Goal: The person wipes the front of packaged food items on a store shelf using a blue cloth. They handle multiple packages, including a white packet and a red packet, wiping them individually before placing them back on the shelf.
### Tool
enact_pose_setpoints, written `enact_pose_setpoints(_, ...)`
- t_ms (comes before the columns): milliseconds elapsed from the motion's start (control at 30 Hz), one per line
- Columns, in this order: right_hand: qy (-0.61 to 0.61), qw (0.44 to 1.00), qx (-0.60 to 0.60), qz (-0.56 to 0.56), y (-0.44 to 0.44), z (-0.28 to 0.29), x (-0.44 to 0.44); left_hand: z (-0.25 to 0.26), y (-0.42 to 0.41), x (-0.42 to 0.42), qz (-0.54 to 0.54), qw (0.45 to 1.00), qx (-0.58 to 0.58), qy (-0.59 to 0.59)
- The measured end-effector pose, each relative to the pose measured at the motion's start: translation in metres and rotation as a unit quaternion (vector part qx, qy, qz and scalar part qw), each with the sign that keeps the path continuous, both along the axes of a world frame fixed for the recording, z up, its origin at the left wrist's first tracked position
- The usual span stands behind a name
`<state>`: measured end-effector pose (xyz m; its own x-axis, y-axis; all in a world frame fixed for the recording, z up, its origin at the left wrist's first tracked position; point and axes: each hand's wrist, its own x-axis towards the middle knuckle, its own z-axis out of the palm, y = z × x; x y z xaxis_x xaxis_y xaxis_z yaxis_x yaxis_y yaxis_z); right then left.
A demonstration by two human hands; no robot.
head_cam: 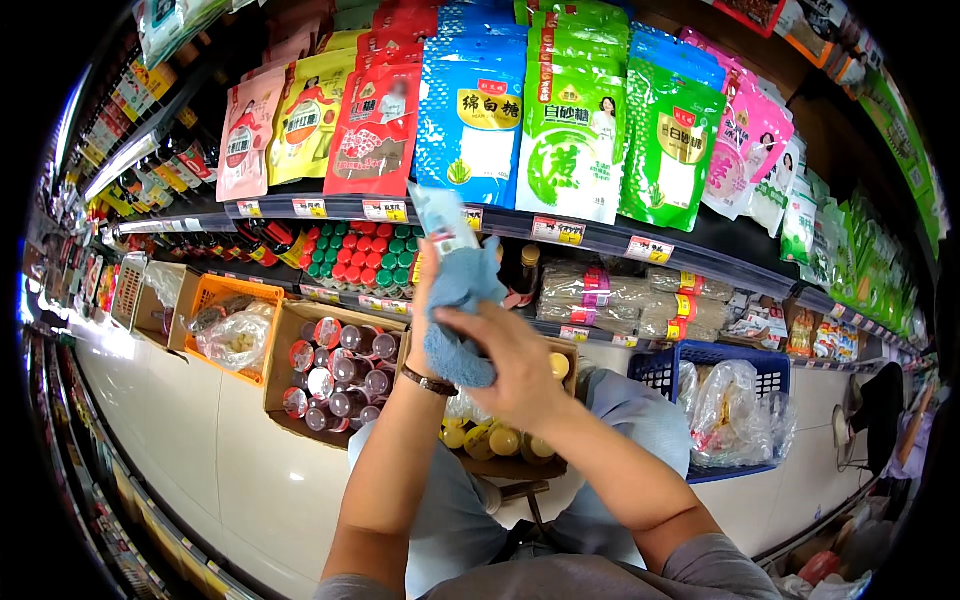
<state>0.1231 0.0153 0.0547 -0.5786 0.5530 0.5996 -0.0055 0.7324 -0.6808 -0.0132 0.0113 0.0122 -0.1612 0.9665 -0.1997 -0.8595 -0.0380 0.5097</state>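
Note:
My left hand (424, 322), with a dark bracelet at its wrist, grips a pale, printed packet (444, 217) that tilts up towards the shelf edge. A blue-grey cloth (466, 289) is wrapped about the lower part of this packet. My right hand (517, 364), slightly blurred, is closed on the cloth from the right. Just beyond stand upright sugar pouches on the shelf, among them a blue pouch (471, 127), a green and white pouch (568, 142) and a red pouch (375, 127). The lower end of the packet is hidden by the cloth and fingers.
Below the shelf edge (510, 221) are red- and green-capped jars (360, 259) and bundled noodles (592, 292). On the floor stand a carton of jars (274, 367), an orange crate (259, 371) and a blue basket (720, 474). Another person (881, 405) is at the far right.

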Motion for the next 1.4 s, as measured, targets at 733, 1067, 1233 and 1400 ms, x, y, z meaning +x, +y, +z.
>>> enact_pose_setpoints(733, -0.008, 0.993, 0.049, -0.105, -0.020, -0.021, -0.021, 0.035, -0.012, -0.014, 0.092, 0.976, 0.169, -0.098)
enact_pose_setpoints(1067, -0.027, 0.989, 0.047, -0.138, 0.030, -0.006, -0.005, 0.026, -0.011, 0.040, -0.041, 0.998, 0.037, -0.014)
enact_pose_setpoints(1233, -0.038, 0.989, 0.023, -0.140, 0.038, 0.010, 0.000, 0.013, -0.010, 0.040, -0.065, 0.994, 0.020, -0.080)
enact_pose_setpoints(1400, 0.012, 0.940, -0.271, -0.206, 0.063, 0.000, 0.016, 0.026, -0.017, 0.032, -0.085, 0.996, 0.031, -0.027)
